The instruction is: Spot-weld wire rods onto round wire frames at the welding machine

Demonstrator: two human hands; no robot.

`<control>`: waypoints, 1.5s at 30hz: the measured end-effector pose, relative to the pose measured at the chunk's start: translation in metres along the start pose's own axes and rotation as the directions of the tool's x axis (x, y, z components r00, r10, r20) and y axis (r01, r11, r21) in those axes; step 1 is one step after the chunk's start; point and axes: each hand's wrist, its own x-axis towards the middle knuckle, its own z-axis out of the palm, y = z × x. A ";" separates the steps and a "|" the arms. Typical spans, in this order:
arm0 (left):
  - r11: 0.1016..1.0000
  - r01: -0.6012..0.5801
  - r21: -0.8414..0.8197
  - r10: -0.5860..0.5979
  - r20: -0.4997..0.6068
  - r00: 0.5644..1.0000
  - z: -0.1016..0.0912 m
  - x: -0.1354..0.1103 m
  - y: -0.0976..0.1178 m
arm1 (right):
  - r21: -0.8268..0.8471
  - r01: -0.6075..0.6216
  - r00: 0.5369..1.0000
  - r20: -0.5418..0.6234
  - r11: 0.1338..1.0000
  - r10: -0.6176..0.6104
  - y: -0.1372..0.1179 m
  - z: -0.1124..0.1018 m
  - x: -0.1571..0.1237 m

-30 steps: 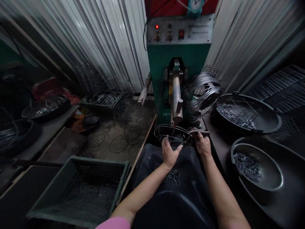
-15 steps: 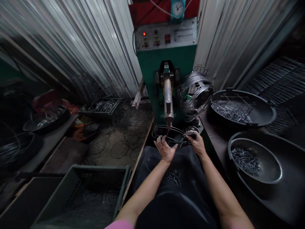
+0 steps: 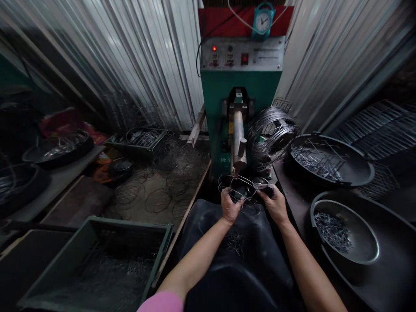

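My left hand (image 3: 230, 206) grips the left rim of a round grey wire frame (image 3: 242, 184), held just below the steel rod (image 3: 238, 134) of the tall green metal machine (image 3: 242, 84). My right hand (image 3: 276, 203) is closed on the frame's right edge.

1. The round frame of thin bright metal wire (image 3: 238, 186) is bare and shiny.
2. The loose coil of silvery wire (image 3: 271, 132) gleams likewise.
3. The green box-shaped metal machine (image 3: 240, 84) wears matt paint; its grey cylindrical metal arm (image 3: 238, 130) is smooth and dully polished.
4. The corrugated sheet-metal wall (image 3: 130, 65) is glossy.
5. The black lap apron (image 3: 234, 268) is smooth, with a soft sheen.
6. The green rectangular plastic crate (image 3: 130, 222) is matt.
7. The dark round metal basin (image 3: 365, 242) looks dull.
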 end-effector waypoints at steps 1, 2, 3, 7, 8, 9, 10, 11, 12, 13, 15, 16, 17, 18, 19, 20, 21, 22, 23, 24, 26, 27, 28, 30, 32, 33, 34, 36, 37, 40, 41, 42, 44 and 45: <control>1.000 -0.002 -0.008 0.002 -0.005 1.000 0.000 0.000 0.000 | 0.006 -0.003 1.000 0.000 1.000 0.003 0.000 0.000 0.001; 1.000 -0.003 -0.013 0.003 -0.010 1.000 -0.001 0.000 -0.001 | 0.016 -0.008 1.000 0.004 1.000 0.008 0.000 0.001 0.003; 1.000 0.000 -0.013 0.000 -0.016 1.000 -0.002 0.000 -0.003 | 0.026 -0.012 1.000 0.016 1.000 0.012 0.000 0.003 0.005; 0.997 0.080 -0.003 -0.080 -0.057 0.995 -0.008 0.000 -0.014 | 0.028 0.001 0.994 0.109 1.000 -0.004 0.000 0.014 0.011; 0.994 0.108 -0.003 -0.107 -0.067 0.992 -0.009 0.001 -0.017 | 0.028 0.005 0.993 0.120 1.000 -0.008 0.000 0.018 0.013; 0.991 0.134 -0.004 -0.134 -0.077 0.988 -0.010 0.002 -0.020 | 0.031 0.005 0.993 0.121 1.000 -0.008 0.000 0.022 0.015; 0.987 0.160 -0.005 -0.159 -0.089 0.983 -0.011 0.004 -0.023 | 0.037 0.002 0.993 0.118 0.999 -0.007 0.000 0.026 0.016; 0.983 0.182 -0.007 -0.182 -0.101 0.978 -0.012 0.006 -0.025 | 0.045 0.000 0.994 0.113 0.999 -0.005 0.000 0.029 0.018; 0.979 0.202 -0.010 -0.202 -0.112 0.973 -0.013 0.008 -0.027 | 0.053 -0.001 0.994 0.111 0.999 -0.005 0.000 0.032 0.019; 0.975 0.220 -0.017 -0.221 -0.120 0.968 -0.014 0.009 -0.029 | 0.060 0.000 0.994 0.109 0.998 -0.006 -0.001 0.034 0.020; 0.965 0.258 -0.038 -0.260 -0.121 0.958 -0.014 0.012 -0.030 | 0.071 0.002 0.994 0.108 0.998 -0.010 -0.002 0.039 0.022; 0.959 0.278 -0.050 -0.282 -0.117 0.952 -0.014 0.013 -0.031 | 0.074 0.003 0.994 0.107 0.997 -0.011 -0.003 0.040 0.023; 0.952 0.298 -0.063 -0.304 -0.112 0.946 -0.014 0.014 -0.031 | 0.075 0.001 0.994 0.105 0.997 -0.009 -0.004 0.042 0.024; 0.946 0.317 -0.073 -0.323 -0.109 0.940 -0.013 0.015 -0.031 | 0.073 -0.001 0.995 0.103 0.997 -0.007 -0.005 0.043 0.025; 0.940 0.330 -0.082 -0.338 -0.109 0.935 -0.013 0.016 -0.030 | 0.070 -0.004 0.995 0.100 0.998 -0.003 -0.005 0.044 0.026; 0.936 0.340 -0.090 -0.349 -0.111 0.931 -0.012 0.017 -0.030 | 0.064 -0.007 0.995 0.099 0.998 0.001 -0.006 0.046 0.027; 0.933 0.347 -0.097 -0.357 -0.112 0.927 -0.012 0.018 -0.030 | 0.059 -0.011 0.995 0.096 0.998 0.005 -0.006 0.047 0.029; 0.930 0.353 -0.104 -0.364 -0.111 0.925 -0.012 0.019 -0.029 | 0.055 -0.015 0.996 0.093 0.998 0.010 -0.005 0.048 0.030; 0.926 0.360 -0.111 -0.372 -0.108 0.922 -0.011 0.020 -0.029 | 0.050 -0.017 0.996 0.089 0.999 0.012 -0.005 0.050 0.032; 0.922 0.369 -0.120 -0.381 -0.103 0.919 -0.011 0.020 -0.029 | 0.043 -0.016 0.996 0.084 0.999 0.012 -0.005 0.051 0.033; 0.914 0.381 -0.140 -0.394 -0.086 0.915 -0.009 0.021 -0.030 | 0.024 -0.004 0.997 0.083 1.000 0.002 -0.006 0.052 0.035; 0.912 0.382 -0.148 -0.396 -0.078 0.915 -0.008 0.022 -0.031 | 0.019 0.006 0.996 0.087 1.000 -0.008 -0.007 0.053 0.035; 0.911 0.382 -0.153 -0.396 -0.071 0.916 -0.006 0.022 -0.031 | 0.019 0.015 0.995 0.097 1.000 -0.017 -0.009 0.053 0.036; 0.913 0.378 -0.154 -0.390 -0.058 0.919 -0.005 0.022 -0.031 | 0.031 0.019 0.993 0.117 0.999 -0.022 -0.011 0.053 0.037; 0.917 0.372 -0.145 -0.382 -0.045 0.923 -0.007 0.019 -0.028 | 0.044 -0.001 0.993 0.120 0.999 -0.004 -0.010 0.050 0.037; 0.921 0.366 -0.132 -0.374 -0.044 0.926 -0.011 0.017 -0.026 | 0.059 -0.025 0.994 0.108 0.998 0.018 -0.007 0.048 0.036; 0.928 0.357 -0.110 -0.363 -0.049 0.930 -0.016 0.014 -0.022 | 0.088 -0.056 0.996 0.078 0.995 0.049 -0.003 0.044 0.035; 0.943 0.328 -0.056 -0.331 -0.052 0.942 -0.028 0.006 -0.012 | 0.191 -0.129 0.991 -0.014 0.973 0.134 0.010 0.036 0.029; 0.950 0.311 -0.034 -0.312 -0.040 0.949 -0.034 0.002 -0.006 | 0.256 -0.158 0.982 -0.060 0.954 0.179 0.017 0.032 0.025; 0.959 0.281 -0.041 -0.278 0.068 0.958 -0.041 -0.006 0.013 | 0.414 -0.177 0.959 -0.132 0.893 0.251 0.034 0.023 0.012; 0.955 0.292 -0.055 -0.286 0.101 0.953 -0.040 -0.006 0.018 | 0.451 -0.167 0.957 -0.140 0.877 0.254 0.038 0.021 0.008; 0.946 0.316 -0.066 -0.306 0.123 0.944 -0.036 -0.005 0.023 | 0.483 -0.151 0.956 -0.153 0.862 0.252 0.041 0.019 0.006; 0.922 0.377 -0.089 -0.362 0.145 0.921 -0.026 0.000 0.029 | 0.535 -0.109 0.949 -0.196 0.838 0.249 0.046 0.017 0.003; 0.909 0.403 -0.104 -0.386 0.151 0.910 -0.021 0.003 0.031 | 0.555 -0.090 0.942 -0.221 0.827 0.251 0.049 0.016 0.002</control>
